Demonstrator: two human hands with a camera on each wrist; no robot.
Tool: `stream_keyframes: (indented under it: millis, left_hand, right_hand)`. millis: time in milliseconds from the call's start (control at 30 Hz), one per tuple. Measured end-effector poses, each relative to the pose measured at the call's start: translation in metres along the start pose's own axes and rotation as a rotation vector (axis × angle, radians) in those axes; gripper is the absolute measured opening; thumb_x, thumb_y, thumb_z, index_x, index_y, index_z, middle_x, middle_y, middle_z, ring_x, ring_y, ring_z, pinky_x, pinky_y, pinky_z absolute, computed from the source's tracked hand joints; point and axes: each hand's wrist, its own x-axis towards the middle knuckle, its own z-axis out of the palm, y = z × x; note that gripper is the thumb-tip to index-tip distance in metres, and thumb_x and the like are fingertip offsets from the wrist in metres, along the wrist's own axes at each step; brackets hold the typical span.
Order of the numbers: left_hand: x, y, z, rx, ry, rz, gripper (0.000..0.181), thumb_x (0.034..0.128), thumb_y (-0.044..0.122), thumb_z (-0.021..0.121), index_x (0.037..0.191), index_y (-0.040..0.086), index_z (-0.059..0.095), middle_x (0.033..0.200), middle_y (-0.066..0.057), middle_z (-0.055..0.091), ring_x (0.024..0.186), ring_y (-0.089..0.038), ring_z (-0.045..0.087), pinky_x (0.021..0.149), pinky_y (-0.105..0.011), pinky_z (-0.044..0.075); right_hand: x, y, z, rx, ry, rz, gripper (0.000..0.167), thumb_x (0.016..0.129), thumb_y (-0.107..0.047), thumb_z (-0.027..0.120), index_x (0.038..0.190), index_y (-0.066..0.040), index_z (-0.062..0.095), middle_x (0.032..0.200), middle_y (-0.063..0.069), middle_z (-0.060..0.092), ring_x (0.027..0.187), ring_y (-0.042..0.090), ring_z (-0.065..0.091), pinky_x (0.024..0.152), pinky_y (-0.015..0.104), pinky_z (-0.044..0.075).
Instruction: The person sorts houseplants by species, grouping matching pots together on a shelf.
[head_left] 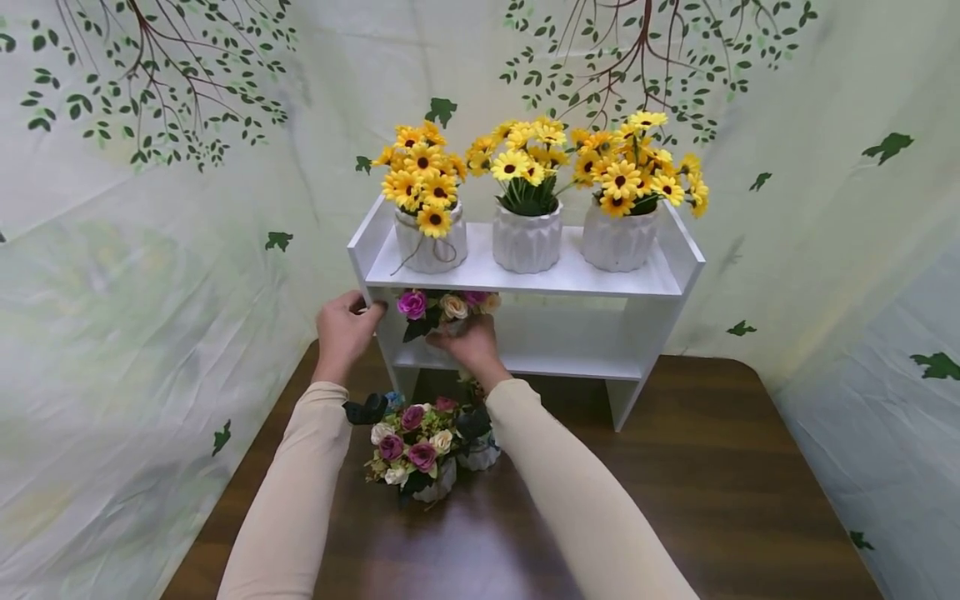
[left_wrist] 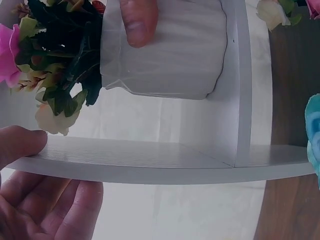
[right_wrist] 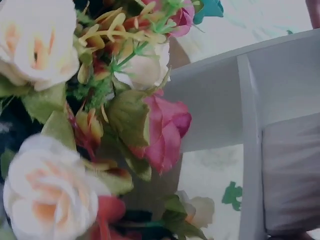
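Observation:
A white two-tier shelf (head_left: 525,279) stands on the brown table. My left hand (head_left: 343,332) grips its left side panel (left_wrist: 145,172), thumb on one face and fingers on the other. On the lower tier, near that panel, is a white flower pot (left_wrist: 170,65) of pink and cream roses (head_left: 452,306). My right hand (head_left: 472,346) holds this pot, and its thumb (left_wrist: 139,22) presses on the pot's wall in the left wrist view. Most of the pot is hidden behind my right hand in the head view.
Three white pots of yellow daisies (head_left: 527,237) line the top tier. Below my arms, a pot of mauve and cream roses (head_left: 412,446) and another white pot (head_left: 480,452) stand on the table (head_left: 712,483). Leaf-printed cloth (head_left: 225,292) hangs behind and at the sides.

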Motion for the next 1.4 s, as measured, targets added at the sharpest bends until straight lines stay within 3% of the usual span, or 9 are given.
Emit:
stream_keyframes:
  millis: [200,300,433,533,633,767,967,1233,1400]
  left_hand:
    - [0.001,-0.002,-0.001,-0.007,0.0,0.008,0.032,0.0888,0.022,0.062,0.11,0.0,0.072,0.112,-0.021,0.073,0.093,-0.034,0.07,0.065,-0.019,0.048]
    - [0.001,-0.002,0.0,0.005,0.009,0.018,0.031,0.0888,0.022,0.062,0.108,0.0,0.072,0.11,-0.021,0.074,0.093,-0.034,0.07,0.065,-0.02,0.048]
    - [0.001,-0.002,0.001,0.005,0.014,0.024,0.031,0.0885,0.022,0.063,0.108,0.0,0.073,0.109,-0.021,0.074,0.094,-0.034,0.071,0.066,-0.024,0.05]
    - [0.001,-0.001,0.001,0.013,0.018,0.027,0.031,0.0883,0.022,0.063,0.108,0.001,0.073,0.108,-0.021,0.074,0.094,-0.034,0.07,0.067,-0.026,0.051]
    - [0.002,0.0,0.001,0.027,0.02,0.037,0.031,0.0884,0.023,0.063,0.107,0.001,0.073,0.108,-0.021,0.074,0.093,-0.034,0.071,0.068,-0.028,0.051]
    - [0.002,0.0,0.001,0.03,0.023,0.043,0.03,0.0881,0.023,0.063,0.105,0.001,0.073,0.108,-0.02,0.075,0.092,-0.034,0.071,0.067,-0.025,0.05]
    - [0.0,-0.001,0.001,0.02,0.023,0.026,0.031,0.088,0.023,0.063,0.106,0.001,0.074,0.107,-0.021,0.075,0.093,-0.033,0.07,0.065,-0.021,0.047]
    - [-0.001,-0.001,0.001,0.025,0.02,0.023,0.031,0.0881,0.023,0.063,0.107,0.001,0.073,0.109,-0.021,0.074,0.093,-0.033,0.07,0.064,-0.021,0.047]
    - [-0.001,-0.002,0.002,0.017,0.03,0.028,0.03,0.0876,0.023,0.063,0.105,0.001,0.074,0.107,-0.02,0.075,0.092,-0.034,0.071,0.063,-0.021,0.047]
  right_hand:
    - [-0.003,-0.007,-0.03,-0.207,-0.081,0.001,0.079,0.081,-0.027,0.078,0.146,0.0,0.041,0.145,0.023,0.05,0.136,0.037,0.049,0.114,0.044,0.04]
    - [-0.014,-0.007,-0.056,-0.314,-0.102,-0.033,0.058,0.088,-0.027,0.07,0.136,0.001,0.055,0.139,0.022,0.057,0.131,0.037,0.053,0.11,0.047,0.044]
    - [-0.036,0.007,-0.087,-0.297,-0.083,-0.154,0.027,0.095,-0.021,0.062,0.114,-0.002,0.069,0.118,0.016,0.069,0.112,0.031,0.065,0.098,0.047,0.053]
    - [-0.057,0.024,-0.102,-0.288,-0.089,-0.228,0.016,0.095,-0.016,0.062,0.101,-0.004,0.071,0.099,0.012,0.073,0.09,0.024,0.068,0.083,0.04,0.058]
    - [-0.078,0.046,-0.112,-0.33,-0.106,-0.269,0.009,0.094,-0.013,0.064,0.093,-0.008,0.071,0.088,0.007,0.071,0.074,0.015,0.062,0.069,0.031,0.054]
    - [-0.101,0.079,-0.119,-0.378,-0.154,-0.228,0.004,0.091,-0.012,0.068,0.088,-0.014,0.07,0.083,0.001,0.069,0.067,0.007,0.054,0.062,0.023,0.046]
    - [-0.12,0.119,-0.125,-0.415,-0.207,-0.163,0.005,0.09,-0.01,0.068,0.086,-0.012,0.069,0.083,0.0,0.07,0.07,0.003,0.055,0.063,0.021,0.048]
    - [-0.123,0.136,-0.119,-0.405,-0.188,-0.082,0.004,0.088,-0.009,0.07,0.092,-0.009,0.068,0.085,0.001,0.07,0.072,0.005,0.057,0.065,0.02,0.049]
    - [-0.122,0.143,-0.105,-0.406,-0.197,-0.08,0.015,0.087,-0.008,0.071,0.101,-0.005,0.068,0.094,0.005,0.072,0.084,0.015,0.066,0.074,0.03,0.055]
